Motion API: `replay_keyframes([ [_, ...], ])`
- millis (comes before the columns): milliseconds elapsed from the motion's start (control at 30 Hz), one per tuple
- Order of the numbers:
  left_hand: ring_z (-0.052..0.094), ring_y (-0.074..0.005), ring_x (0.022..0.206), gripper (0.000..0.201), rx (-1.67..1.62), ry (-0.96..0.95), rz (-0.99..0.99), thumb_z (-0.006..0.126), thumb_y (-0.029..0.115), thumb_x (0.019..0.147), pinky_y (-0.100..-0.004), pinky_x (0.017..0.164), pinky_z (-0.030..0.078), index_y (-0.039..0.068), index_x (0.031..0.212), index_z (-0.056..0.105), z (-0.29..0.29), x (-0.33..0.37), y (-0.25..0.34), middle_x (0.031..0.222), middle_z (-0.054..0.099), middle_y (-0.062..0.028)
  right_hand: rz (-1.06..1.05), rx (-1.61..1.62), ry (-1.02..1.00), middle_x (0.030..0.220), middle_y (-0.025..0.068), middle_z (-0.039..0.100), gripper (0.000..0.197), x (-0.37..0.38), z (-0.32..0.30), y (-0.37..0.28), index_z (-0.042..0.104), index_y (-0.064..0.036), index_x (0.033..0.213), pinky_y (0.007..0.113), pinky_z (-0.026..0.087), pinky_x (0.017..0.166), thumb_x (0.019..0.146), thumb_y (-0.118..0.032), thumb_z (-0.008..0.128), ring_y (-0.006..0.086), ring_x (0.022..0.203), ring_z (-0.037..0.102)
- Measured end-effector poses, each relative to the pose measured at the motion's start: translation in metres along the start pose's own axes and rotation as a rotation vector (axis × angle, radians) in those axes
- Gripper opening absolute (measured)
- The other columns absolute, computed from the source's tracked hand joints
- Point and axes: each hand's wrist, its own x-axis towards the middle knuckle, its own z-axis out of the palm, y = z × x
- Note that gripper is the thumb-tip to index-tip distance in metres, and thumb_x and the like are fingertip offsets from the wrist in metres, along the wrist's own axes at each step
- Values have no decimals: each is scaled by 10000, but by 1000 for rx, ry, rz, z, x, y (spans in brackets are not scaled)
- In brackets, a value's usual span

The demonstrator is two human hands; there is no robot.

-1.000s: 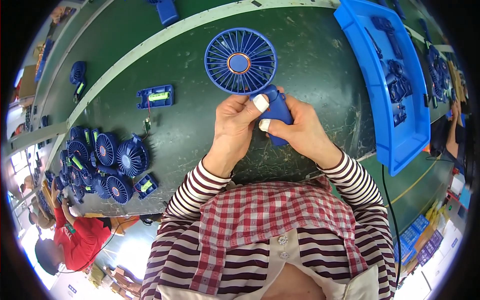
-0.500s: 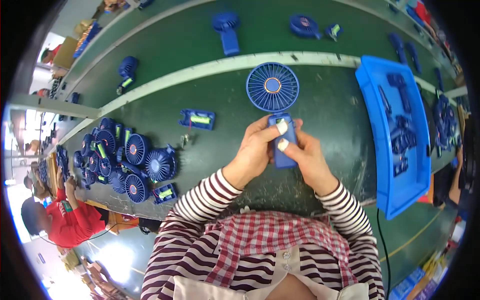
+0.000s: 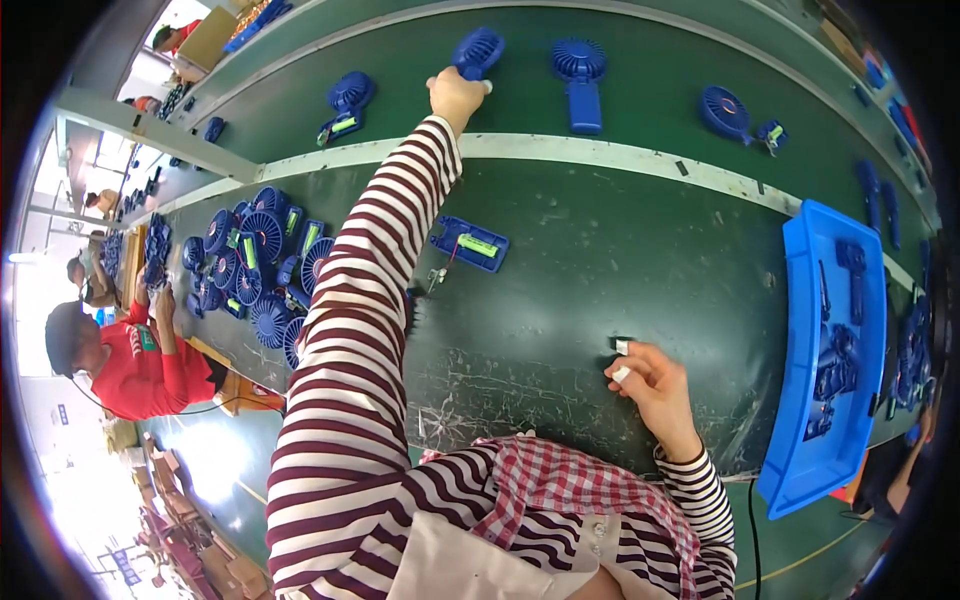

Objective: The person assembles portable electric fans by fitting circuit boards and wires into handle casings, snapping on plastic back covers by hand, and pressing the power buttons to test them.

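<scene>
My left arm stretches far forward over the white rail. At its end my left hand [image 3: 457, 98] is closed around the lower part of a blue handheld fan [image 3: 478, 52], whose round head shows above the fingers. My right hand [image 3: 655, 392] hovers low over the near green table [image 3: 570, 290], loosely curled, with white covers on two fingertips and nothing seen in it. An open blue fan housing [image 3: 470, 244] with a green battery and loose wires lies near the left forearm. To the left sits a pile of fans [image 3: 250, 260], partly hidden by my sleeve.
Beyond the white rail [image 3: 590, 153], a fan [image 3: 580, 85] and several other fans and parts lie on the green far surface. A blue tray [image 3: 800, 375] holding blue parts stands at the right. On the left a person in red [image 3: 140, 360] works.
Both hands held a fan over the near table before. Now my left hand has carried a fan forward across the rail, and my right hand has let go and lowered. The view has shifted.
</scene>
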Motion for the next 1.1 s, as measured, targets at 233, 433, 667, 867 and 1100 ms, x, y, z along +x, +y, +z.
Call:
replay_keyframes([
  [233,494,-371,1097,620,291,355,-193,671,367,661,-422,936,415,0,1146,553,-59,45,-82,1192,488,-248,64,-84,50,860,112,651,263,6,-3,-2,526,2,1112,236,480,594,851,-19,536,137,689,612],
  [433,592,-321,1007,435,286,99,-212,678,390,681,-382,864,456,47,948,683,-94,59,-157,1009,647,-171,183,-40,81,772,90,650,225,17,-4,-8,561,7,1078,223,478,514,861,-54,555,113,592,597],
  [667,643,-239,780,385,-311,250,-40,594,348,746,-348,703,451,-13,851,676,-104,33,-124,835,667,-149,154,-48,63,759,108,642,215,16,-1,-12,568,7,1064,235,475,503,855,-29,540,137,574,596],
  [867,501,-175,497,297,-986,-275,18,462,264,832,-333,589,404,-18,832,555,-116,-41,-33,766,603,-128,-76,-63,79,930,86,636,364,28,-1,-28,507,-14,1185,232,491,661,832,-42,590,138,783,610],
  [1100,405,-153,411,276,-1201,-1004,42,479,289,834,-319,517,422,22,886,525,-84,-174,79,764,593,-155,-384,347,61,1299,145,442,620,74,-2,-65,298,-36,1363,388,419,940,829,-118,602,269,1168,478],
])
